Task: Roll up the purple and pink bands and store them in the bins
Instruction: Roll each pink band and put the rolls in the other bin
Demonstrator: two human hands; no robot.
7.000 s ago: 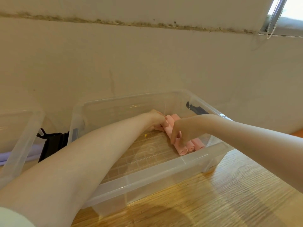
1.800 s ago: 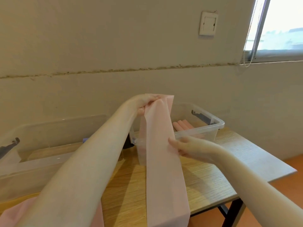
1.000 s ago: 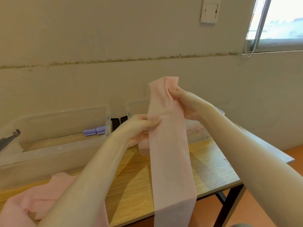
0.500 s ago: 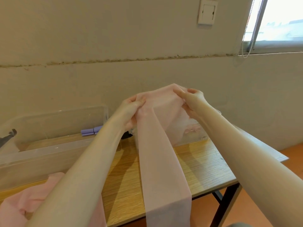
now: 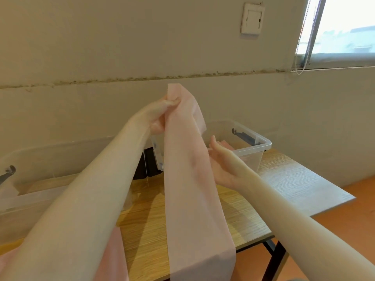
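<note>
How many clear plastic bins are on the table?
2. One clear bin sits at the table's far right, behind the right hand. The other bin sits at far left, partly hidden by the left arm. Others could lie out of view.

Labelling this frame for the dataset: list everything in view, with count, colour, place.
long sheer pink fabric band: 1, pale pink, held up mid-frame, hanging down past the table's front edge
more pink fabric: count unclear, pink, bottom left, partly hidden by the left arm
rolled pink bands: count unclear, pink, inside the right bin
clear plastic storage bin, right: 1, transparent, black latch, far right of table
clear plastic storage bin, left: 1, transparent, left of table
wooden table: 1, light wood, black legs
wall switch plate: 1, white, upper right wall
window: 1, top right, with a cord
left hand: pinches the band's top edge
right hand: open, behind the band's right edge
</note>
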